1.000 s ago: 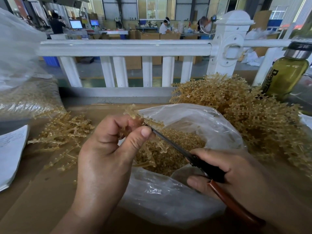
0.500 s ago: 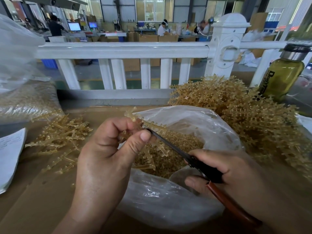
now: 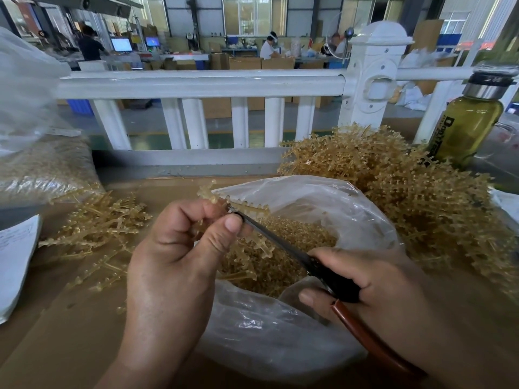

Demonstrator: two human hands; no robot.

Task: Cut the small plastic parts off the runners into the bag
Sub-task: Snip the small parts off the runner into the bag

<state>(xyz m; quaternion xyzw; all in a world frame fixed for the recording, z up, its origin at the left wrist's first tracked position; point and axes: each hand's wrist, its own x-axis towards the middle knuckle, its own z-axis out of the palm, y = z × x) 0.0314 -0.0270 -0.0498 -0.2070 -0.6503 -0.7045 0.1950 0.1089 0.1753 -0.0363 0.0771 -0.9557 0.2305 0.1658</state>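
The left hand [image 3: 174,256] pinches one runner [image 3: 251,208] over one open bag [image 3: 323,203]. The right hand [image 3: 387,290] grips one pair of cutters [image 3: 334,279].

scissors [image 3: 280,242] tip further along runner [image 3: 248,206], nearer left hand [image 3: 168,262]

Soft, even daylight fills the hall, brightest at the far windows [image 3: 254,12], which wash out pale. Shadows on the cardboard tabletop [image 3: 70,332] are faint and diffuse. The clear plastic bag [image 3: 323,209] shows a milky sheen, no hard glare. Wide-angle distortion bows the white railing [image 3: 196,82] and stretches the corners. The loose runners [image 3: 95,228] near the tabletop's left edge look smeared.
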